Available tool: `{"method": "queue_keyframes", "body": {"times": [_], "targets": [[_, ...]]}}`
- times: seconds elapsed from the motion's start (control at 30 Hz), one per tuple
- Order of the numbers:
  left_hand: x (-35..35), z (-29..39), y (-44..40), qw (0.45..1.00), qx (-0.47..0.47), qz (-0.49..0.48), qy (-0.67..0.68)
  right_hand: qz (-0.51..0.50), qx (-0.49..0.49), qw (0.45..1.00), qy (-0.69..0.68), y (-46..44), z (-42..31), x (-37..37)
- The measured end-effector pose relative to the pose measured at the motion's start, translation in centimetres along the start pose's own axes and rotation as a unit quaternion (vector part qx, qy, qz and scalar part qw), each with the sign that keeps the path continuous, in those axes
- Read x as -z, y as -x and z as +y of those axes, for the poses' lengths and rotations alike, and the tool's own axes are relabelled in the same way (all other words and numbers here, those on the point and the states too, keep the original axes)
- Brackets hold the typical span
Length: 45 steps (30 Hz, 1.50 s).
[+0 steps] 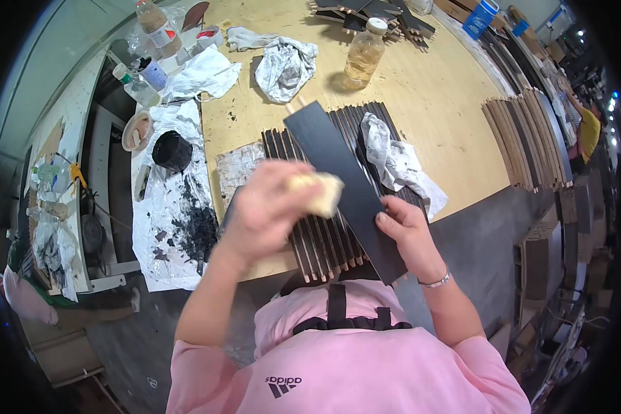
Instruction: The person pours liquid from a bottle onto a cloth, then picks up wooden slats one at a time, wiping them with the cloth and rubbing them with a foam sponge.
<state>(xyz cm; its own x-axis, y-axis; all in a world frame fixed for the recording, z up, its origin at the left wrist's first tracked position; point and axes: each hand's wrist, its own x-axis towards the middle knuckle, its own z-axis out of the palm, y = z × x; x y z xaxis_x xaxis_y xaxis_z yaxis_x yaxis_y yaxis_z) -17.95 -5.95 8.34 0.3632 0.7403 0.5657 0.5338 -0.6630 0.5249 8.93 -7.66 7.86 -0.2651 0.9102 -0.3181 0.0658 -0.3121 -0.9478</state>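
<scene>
My left hand (272,203), a little blurred, is closed around a pale yellow sponge (322,194) over the upper face of a dark board (331,165). Whether the sponge touches the board I cannot tell. My right hand (407,231) grips the board by its right edge, near its lower end, with the thumb on top. Light wooden pegs stick out of the board's far end. Below it, a row of dark boards (307,245) stands on edge on the table. A stained white cloth (400,165) lies over the right part of that row.
At left, a black paint pot (172,152) stands on a paint-smeared white sheet (152,238). A bottle of yellowish liquid (364,55) and a crumpled rag (286,69) are farther back on the table (438,103). More boards (528,141) are stacked along the right edge.
</scene>
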Motion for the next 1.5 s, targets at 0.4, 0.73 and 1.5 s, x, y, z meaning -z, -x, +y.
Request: {"method": "queue_keyframes", "body": {"times": [0.4,0.73,1.5], "targets": [[4.4,-3.8,1.3,0.977,0.163,0.118,-0.070,-0.052,-0.041,0.998,0.010,2.6,1.3,1.7],[5.7,-7.5,9.4,0.928,0.303,0.187,-0.111,-0.018,-0.033,0.999,0.026,3.1,1.7,2.5],[-21.0,1.6,-9.2,0.985,0.041,-0.122,-0.119,0.279,0.063,0.953,-0.103,4.9,1.2,10.6]]}}
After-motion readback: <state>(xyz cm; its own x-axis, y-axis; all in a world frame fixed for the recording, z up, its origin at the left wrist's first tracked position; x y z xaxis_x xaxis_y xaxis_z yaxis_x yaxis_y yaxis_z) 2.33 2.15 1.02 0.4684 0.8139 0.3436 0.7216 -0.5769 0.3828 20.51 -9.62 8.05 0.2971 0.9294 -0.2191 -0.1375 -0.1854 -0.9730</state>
